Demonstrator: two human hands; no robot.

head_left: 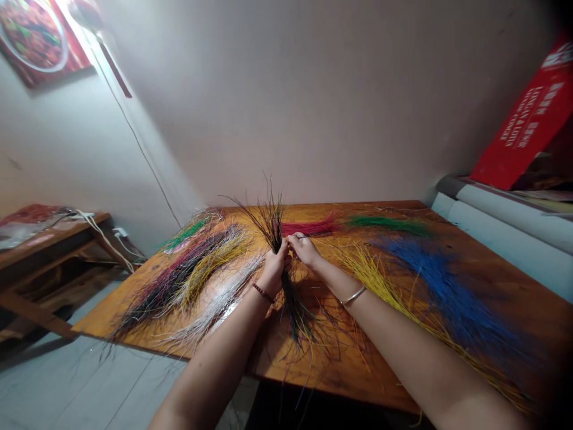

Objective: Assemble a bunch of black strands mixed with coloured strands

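Observation:
My left hand (277, 263) is wrapped round an upright bundle of thin dark wires or strands (273, 230); loose ends fan out above the fist and hang below it, with some coloured ones mixed in. Close beside it, my right hand (303, 248) has its fingers pinched together at the bundle's right side; what lies between them is too small to make out. Just behind the hands lies a red bunch of strands (313, 226). Nearest on the left is a white bunch (224, 304), and on the right a yellow bunch (376, 278).
On the wooden table (331, 370) also lie blue strands (452, 292), green strands (387, 224), and dark, red and gold bunches (174, 280) at left. A red box (521, 125) stands on a white surface at right. A low wooden bench (49, 239) with cables is at left.

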